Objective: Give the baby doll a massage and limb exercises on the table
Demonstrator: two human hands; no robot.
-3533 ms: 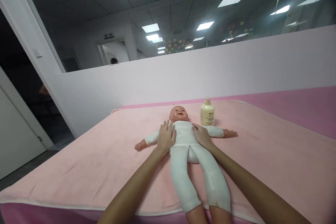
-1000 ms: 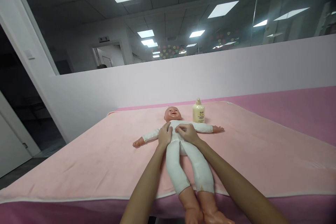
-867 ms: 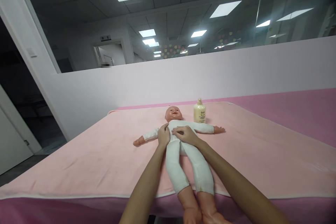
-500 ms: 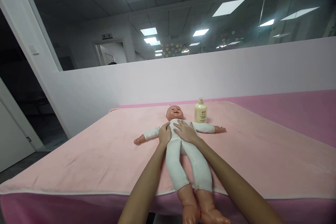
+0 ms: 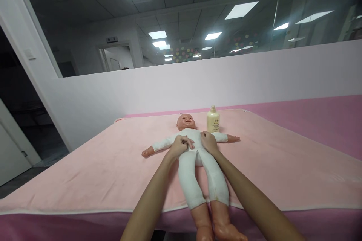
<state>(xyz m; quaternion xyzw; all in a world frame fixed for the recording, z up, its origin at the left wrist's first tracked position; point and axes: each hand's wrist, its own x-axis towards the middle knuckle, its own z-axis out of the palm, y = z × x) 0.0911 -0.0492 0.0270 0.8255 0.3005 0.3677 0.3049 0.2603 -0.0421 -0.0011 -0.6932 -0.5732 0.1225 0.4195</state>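
A baby doll (image 5: pixel 188 173) with a white cloth body lies on its back, arms spread, head at the far end and feet over the near edge. On the left side of its torso rests my left hand (image 5: pixel 181 145), its fingers apart and reaching over the belly. My right hand (image 5: pixel 208 141) lies against the right side of the torso near the doll's arm, its fingers curled and partly hidden. A pale yellow pump bottle (image 5: pixel 213 121) stands behind the doll's arm on the right.
A pink towel (image 5: pixel 113 165) covers the padded pink surface (image 5: pixel 319 120). Behind it rises a low white wall (image 5: pixel 226 79) with a glass pane above. A door stands at the far left.
My left hand has moved from the doll's side onto its belly, fingers now spread. My right hand has drawn back from the chest to the right side, its fingers now curled.
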